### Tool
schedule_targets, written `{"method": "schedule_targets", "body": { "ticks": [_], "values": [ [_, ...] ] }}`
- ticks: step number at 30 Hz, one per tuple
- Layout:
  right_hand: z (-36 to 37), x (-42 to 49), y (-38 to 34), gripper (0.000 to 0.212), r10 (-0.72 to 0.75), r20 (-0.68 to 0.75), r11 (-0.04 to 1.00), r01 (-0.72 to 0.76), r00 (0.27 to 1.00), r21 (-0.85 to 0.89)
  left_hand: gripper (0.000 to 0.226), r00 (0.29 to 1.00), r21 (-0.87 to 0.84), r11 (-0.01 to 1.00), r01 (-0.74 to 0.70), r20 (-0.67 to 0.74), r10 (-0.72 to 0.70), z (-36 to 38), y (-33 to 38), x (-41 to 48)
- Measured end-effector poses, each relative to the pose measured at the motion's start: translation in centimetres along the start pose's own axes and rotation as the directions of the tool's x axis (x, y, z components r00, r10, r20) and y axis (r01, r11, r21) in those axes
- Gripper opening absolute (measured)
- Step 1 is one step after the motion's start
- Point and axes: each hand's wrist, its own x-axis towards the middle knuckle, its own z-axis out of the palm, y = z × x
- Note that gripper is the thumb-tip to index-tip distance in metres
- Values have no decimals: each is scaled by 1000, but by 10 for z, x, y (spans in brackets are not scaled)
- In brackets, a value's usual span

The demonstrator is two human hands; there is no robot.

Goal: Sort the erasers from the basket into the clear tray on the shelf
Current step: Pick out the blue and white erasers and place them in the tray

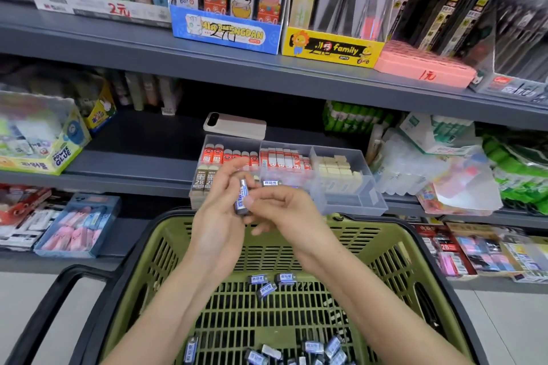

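I have the eraser (241,198) pinched upright between my left hand (218,210) and right hand (286,209), both curled on it, over the basket's (382,234) far rim, near the clear tray (351,207). A sloppy handover could drop it among the loose erasers (267,284) below.

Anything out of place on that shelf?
Yes: a phone lies flat on the shelf just behind the clear tray, loose and unpackaged, so it does not look like stock. Nothing looks spilled or damaged.
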Motion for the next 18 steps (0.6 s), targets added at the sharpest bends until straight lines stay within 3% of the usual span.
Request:
{"method": "schedule_targets", "body": {
  "ticks": [3, 5, 7, 10, 12, 14, 16, 18],
  "values": [
    [-13, -8, -5, 12, 36, 25, 991, -39, 999, 127, 26, 999, 120, 993, 1, 54, -8, 10, -4, 0],
    [-24, -12, -8, 27, 38, 64, 985, -48, 997, 166, 28, 996, 275, 961, -4, 91, -22, 15, -8, 2],
    [-34, -17, -10, 39, 36, 123, 991, -52, 992, 124, 30, 991, 437, 898, -49, 131, -10, 21, -11, 5],
    [-49, -19, -13, 36, 22, 97, 1000, -23, 995, 14, 37, 985, 625, 769, -133, 171, 31, 32, -15, 13],
    [-68, -13, -16, 26, -29, -37, 996, 26, 999, -81, 40, 976, 781, 585, -217, 177, 126, 31, -18, 20],
    [-89, -5, -21, 18, -106, -190, 973, 62, 976, -222, 44, 944, 909, 284, -306, 250, 218, 19, -19, 26],
    [-105, 6, -23, 14, -163, -254, 948, 80, 953, -309, 46, 897, 922, -2, -388, 378, 228, 5, -21, 29],
    [-113, 18, -20, 14, -170, -241, 913, 60, 956, -403, 46, 865, 875, -188, -446, 475, 160, -7, -24, 29]
  ]
}}
